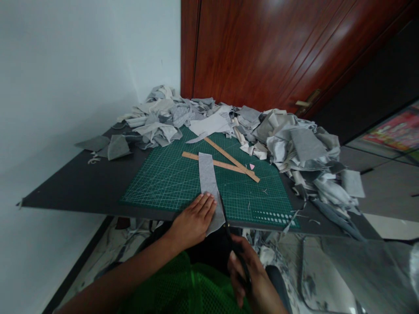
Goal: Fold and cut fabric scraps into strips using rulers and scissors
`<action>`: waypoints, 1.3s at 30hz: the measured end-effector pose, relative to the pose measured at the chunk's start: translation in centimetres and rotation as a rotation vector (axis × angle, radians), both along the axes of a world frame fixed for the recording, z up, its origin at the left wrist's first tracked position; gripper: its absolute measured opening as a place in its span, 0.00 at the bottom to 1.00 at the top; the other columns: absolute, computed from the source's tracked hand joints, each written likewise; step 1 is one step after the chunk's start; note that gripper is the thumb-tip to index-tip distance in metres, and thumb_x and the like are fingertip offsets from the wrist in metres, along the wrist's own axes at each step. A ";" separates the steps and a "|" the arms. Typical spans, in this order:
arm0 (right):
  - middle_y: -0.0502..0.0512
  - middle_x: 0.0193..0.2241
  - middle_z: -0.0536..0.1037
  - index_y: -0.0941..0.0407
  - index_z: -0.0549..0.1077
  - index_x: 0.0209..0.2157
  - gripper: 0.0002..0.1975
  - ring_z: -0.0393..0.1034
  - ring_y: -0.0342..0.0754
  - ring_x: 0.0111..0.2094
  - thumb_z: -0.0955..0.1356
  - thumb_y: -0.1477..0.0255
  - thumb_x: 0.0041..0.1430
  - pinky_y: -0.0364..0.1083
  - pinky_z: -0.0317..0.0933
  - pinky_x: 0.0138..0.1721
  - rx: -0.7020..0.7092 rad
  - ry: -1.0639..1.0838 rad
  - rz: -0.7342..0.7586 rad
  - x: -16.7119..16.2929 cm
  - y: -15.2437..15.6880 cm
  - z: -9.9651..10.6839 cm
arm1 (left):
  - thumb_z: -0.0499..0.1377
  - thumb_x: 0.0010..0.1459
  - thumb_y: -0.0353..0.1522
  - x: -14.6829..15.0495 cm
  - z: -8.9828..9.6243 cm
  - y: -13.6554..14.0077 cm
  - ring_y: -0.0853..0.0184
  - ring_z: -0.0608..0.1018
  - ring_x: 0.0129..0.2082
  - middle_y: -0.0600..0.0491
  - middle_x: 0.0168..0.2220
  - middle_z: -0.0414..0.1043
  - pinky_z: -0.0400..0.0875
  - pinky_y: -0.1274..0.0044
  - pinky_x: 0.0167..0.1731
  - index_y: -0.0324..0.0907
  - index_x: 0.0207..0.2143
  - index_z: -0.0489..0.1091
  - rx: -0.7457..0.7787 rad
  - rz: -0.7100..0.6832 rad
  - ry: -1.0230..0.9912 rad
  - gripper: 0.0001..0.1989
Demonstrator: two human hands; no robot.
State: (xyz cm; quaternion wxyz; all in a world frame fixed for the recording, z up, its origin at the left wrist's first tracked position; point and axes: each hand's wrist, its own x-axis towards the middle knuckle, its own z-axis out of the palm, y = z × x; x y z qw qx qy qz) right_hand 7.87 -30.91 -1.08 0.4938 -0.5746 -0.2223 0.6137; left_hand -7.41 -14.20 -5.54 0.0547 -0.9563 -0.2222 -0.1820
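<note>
A long strip of light grey fabric [208, 174] lies on the green cutting mat [163, 179], its near end hanging over the table's front edge. My left hand [196, 218] rests flat on the strip with its fingers stretched out. In my right hand [245, 270] is a pair of black scissors [228, 235], the fingers wrapped round the handles. The blades run along the right edge of the strip, close to the mat's front edge. Two wooden rulers cross on the mat; one ruler [229, 165] passes under the strip, the other ruler [225, 153] slants to its right.
Heaps of grey and white fabric scraps cover the back left [160, 117] and the right [301, 144] of the dark table [81, 187]. A small pink triangular piece [252, 166] lies beside the rulers. More scraps [266, 253] lie on the floor. Behind stands a wooden door [248, 52].
</note>
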 end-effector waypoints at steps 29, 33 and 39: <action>0.40 0.23 0.68 0.52 0.62 0.62 0.37 0.55 0.35 0.14 0.72 0.47 0.60 0.36 0.55 0.14 0.039 -0.115 0.036 0.1 0.3 -0.3 | 0.55 0.59 0.28 -0.1 0.0 0.0 0.49 0.64 0.69 0.33 0.67 0.62 0.54 0.62 0.69 0.27 0.64 0.63 -0.002 -0.006 0.005 0.31; 0.38 0.21 0.66 0.53 0.62 0.60 0.37 0.55 0.34 0.14 0.73 0.48 0.59 0.35 0.56 0.14 0.034 -0.081 0.003 -0.2 0.6 0.2 | 0.56 0.58 0.28 -0.1 0.0 0.1 0.48 0.65 0.68 0.33 0.67 0.62 0.56 0.61 0.69 0.26 0.63 0.64 -0.001 -0.010 0.010 0.31; 0.37 0.21 0.66 0.53 0.66 0.56 0.37 0.51 0.34 0.13 0.77 0.48 0.52 0.35 0.52 0.11 0.018 0.040 -0.076 0.2 1.0 0.4 | 0.54 0.58 0.27 -0.2 0.2 0.1 0.50 0.64 0.69 0.34 0.67 0.63 0.58 0.61 0.68 0.27 0.63 0.64 -0.043 0.008 -0.009 0.30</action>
